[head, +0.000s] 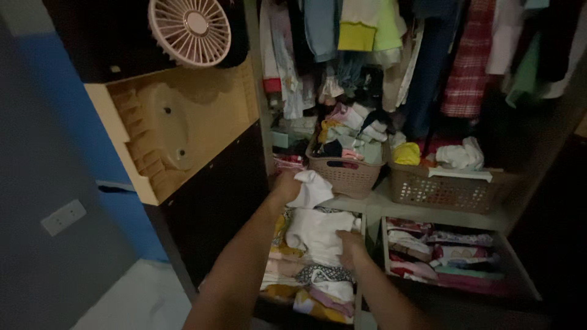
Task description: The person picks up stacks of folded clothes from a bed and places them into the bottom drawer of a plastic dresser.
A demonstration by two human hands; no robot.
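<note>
left hand [286,185]: reaching up at about 12 o'clock from the open drawer, its fingers clamping on a white cloth [312,188] that is bunching into soft, loose folds beside the knuckles
right hand [350,247]: pressing down at about 4 o'clock from the left one, fingers lying together on the edge of a folded white garment [317,232]; it seems to be steadying the pile, though whether it is gripping or only resting I cannot tell
white cloth: hanging just above the drawer [361,223], in front of the left basket
drawer contents: soft folded clothes sitting in stacked rows, white on top, pink, yellow and patterned pieces below, likely packed flat to fit
second drawer [520,269]: lying open at 3 o'clock, holding rolled pink and green fabric side by side
left basket [346,176]: a beige plastic weave with a slot handle, standing on the shelf at 12 o'clock, overflowing with crumpled small clothes
right basket [449,189]: a similar lattice, carrying yellow and white bundles
hanging clothes [468,61]: draping from above at 1 o'clock
fan [190,30]: a round pink grille sitting at 10 o'clock
</note>
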